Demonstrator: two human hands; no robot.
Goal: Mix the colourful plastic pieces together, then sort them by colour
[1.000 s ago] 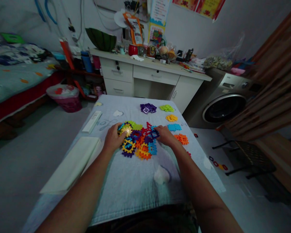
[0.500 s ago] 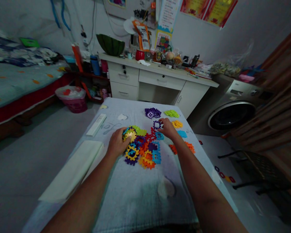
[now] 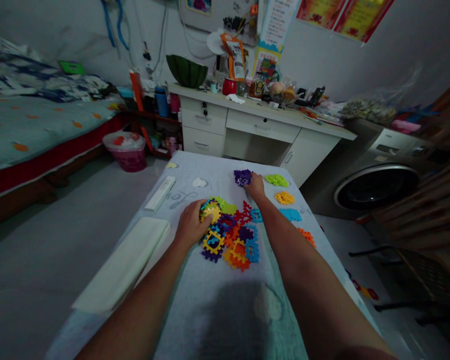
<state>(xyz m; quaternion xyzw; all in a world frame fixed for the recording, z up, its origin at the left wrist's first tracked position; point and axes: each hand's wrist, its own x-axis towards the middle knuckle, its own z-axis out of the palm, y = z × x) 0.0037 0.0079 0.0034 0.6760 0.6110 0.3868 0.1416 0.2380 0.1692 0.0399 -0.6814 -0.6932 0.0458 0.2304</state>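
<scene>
A pale cloth (image 3: 210, 310) covers the tabletop (image 3: 324, 262), and both of the person's bare hands are out over it among plastic interlocking tiles.

The left hand (image 3: 191, 227) sits at the left edge of a mixed heap (image 3: 232, 235) of tiles in yellow, orange, purple, red and blue near the middle of the tabletop. Its fingers are bent over a yellow piece (image 3: 211, 212) at the top-left of the heap. Whether they grip that piece or only rest on it cannot be told.

The right hand (image 3: 255, 186) is stretched further away, with the forearm passing just to the right of the heap. Its fingertips are down on a small purple pile (image 3: 243, 177) near the far edge. The hand is loosely curved and hides the fingertips, so it is unclear if a tile is pinched between them.

Other sorted piles run down the right side of the cloth, each apart from the next: a green pile (image 3: 276, 180) just beside the right hand, then a yellow pile (image 3: 284, 198), a blue pile (image 3: 290, 214) and an orange pile (image 3: 306, 235), the last partly behind the right forearm.

On the left side lie a long white bar (image 3: 160, 193) and, nearer the person, a flat white pad (image 3: 123, 262) that overhangs the edge.

Beyond the tabletop stand a cluttered white desk (image 3: 262, 125), a washing machine (image 3: 378, 185) to the right and a bed (image 3: 30, 135) to the left.
</scene>
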